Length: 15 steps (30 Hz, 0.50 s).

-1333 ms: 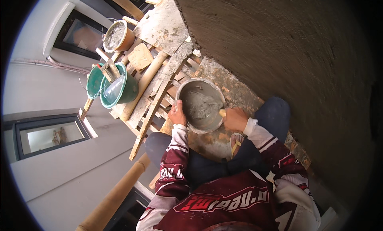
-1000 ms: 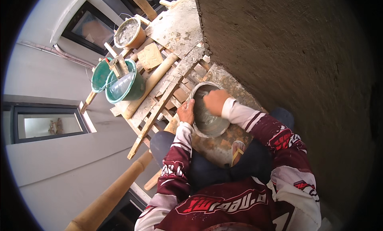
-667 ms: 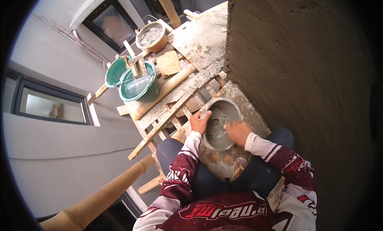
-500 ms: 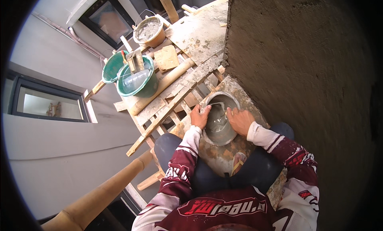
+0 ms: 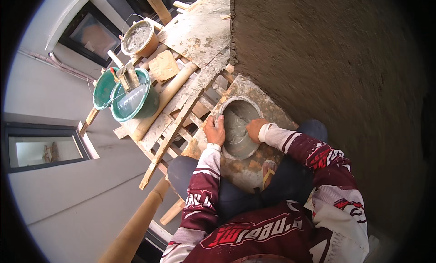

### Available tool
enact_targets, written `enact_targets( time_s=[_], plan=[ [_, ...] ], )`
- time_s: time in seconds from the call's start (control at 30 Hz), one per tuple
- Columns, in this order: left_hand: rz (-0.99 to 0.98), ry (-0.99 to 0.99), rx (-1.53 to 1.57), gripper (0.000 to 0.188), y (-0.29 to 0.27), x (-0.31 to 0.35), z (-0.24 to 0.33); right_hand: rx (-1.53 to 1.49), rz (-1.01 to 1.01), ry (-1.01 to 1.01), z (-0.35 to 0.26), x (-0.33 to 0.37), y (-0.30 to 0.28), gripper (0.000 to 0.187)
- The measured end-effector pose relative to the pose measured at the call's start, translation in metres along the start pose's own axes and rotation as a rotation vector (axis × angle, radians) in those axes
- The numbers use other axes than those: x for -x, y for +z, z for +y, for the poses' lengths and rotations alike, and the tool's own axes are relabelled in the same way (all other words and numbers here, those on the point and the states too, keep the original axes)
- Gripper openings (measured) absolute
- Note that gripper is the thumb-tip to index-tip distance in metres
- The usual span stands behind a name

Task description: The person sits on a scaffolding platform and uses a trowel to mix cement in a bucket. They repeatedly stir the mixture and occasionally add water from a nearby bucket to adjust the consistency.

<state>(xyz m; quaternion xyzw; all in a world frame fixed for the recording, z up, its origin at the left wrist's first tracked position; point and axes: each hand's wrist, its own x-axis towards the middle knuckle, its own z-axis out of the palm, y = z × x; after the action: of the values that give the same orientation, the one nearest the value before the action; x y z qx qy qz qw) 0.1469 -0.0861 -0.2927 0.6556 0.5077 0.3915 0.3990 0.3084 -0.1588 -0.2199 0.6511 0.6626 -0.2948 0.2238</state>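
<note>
A grey bucket (image 5: 241, 154) of wet grey cement mix (image 5: 236, 132) stands between my knees on a stained board. My left hand (image 5: 215, 130) clasps its left rim, thumb on the inner side and fingers outside. On the opposite side my right hand (image 5: 255, 129) is closed over the inside of the bucket, knuckles upward. What it grips is hidden by the fingers and the mix. The mix has a smeared, folded surface beside that hand.
Wet-plastered wall (image 5: 318, 58) rises close on my right. Bamboo and timber scaffolding (image 5: 175, 122) with gaps lies left. On it are a green bucket of water (image 5: 136, 101) with a trowel (image 5: 128, 77) across it, another green bucket (image 5: 104, 89), and an orange bucket of mortar (image 5: 147, 47).
My right hand has moved within the bucket, and the mix's surface has changed shape. My left hand stays on the rim. The whole view has shifted.
</note>
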Motion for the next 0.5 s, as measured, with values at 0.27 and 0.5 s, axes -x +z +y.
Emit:
enact_targets(
  time_s=[0.27, 0.5],
  plan=[
    [0.006, 0.004, 0.063, 0.037, 0.008, -0.002, -0.017, -0.148, -0.086, -0.022, 0.012, 0.002, 0.022, 0.028],
    [-0.026, 0.006, 0.056, 0.031, 0.004, 0.0, -0.008, -0.275, -0.065, -0.063, 0.007, 0.014, 0.033, 0.026]
  ],
)
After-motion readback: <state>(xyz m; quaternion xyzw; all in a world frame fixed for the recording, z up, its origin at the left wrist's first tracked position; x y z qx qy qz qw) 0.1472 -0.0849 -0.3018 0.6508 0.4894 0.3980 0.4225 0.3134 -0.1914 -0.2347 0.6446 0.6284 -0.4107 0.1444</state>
